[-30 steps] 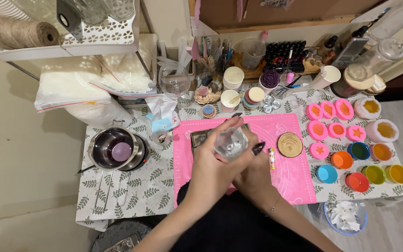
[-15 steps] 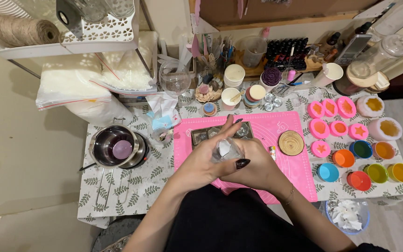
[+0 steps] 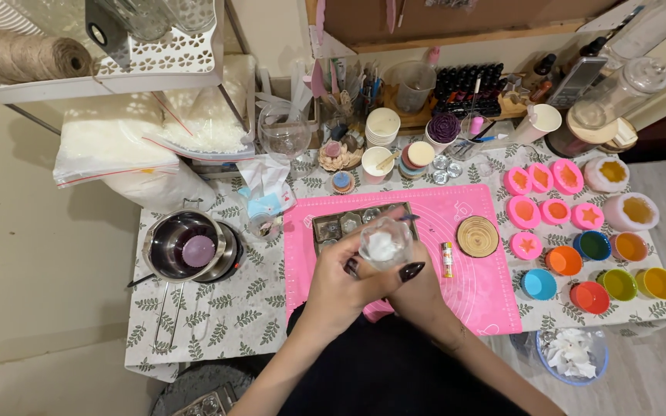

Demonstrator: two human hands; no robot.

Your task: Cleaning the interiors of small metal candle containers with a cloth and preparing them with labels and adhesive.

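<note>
Both my hands meet over the pink mat (image 3: 472, 296) in front of me. My left hand (image 3: 338, 283) grips a small clear glass (image 3: 385, 245) from the left side. A white wad of tissue (image 3: 383, 246) sits inside the glass. My right hand (image 3: 419, 286) wraps the glass from the right and below, its dark-nailed thumb against the outside and a fingertip behind the rim. Just beyond the glass lies a dark tray (image 3: 341, 225) with several small glasses.
A round wooden disc (image 3: 477, 236) and a small tube (image 3: 447, 260) lie on the mat. Metal pots (image 3: 186, 246) with a purple puck stand left. Pink moulds (image 3: 543, 179) and coloured cups (image 3: 618, 283) fill the right. A blue bowl of tissue (image 3: 572, 356) is on the floor.
The glass has been lowered and turned so its mouth faces me. My right hand has closed around it beside the left hand.
</note>
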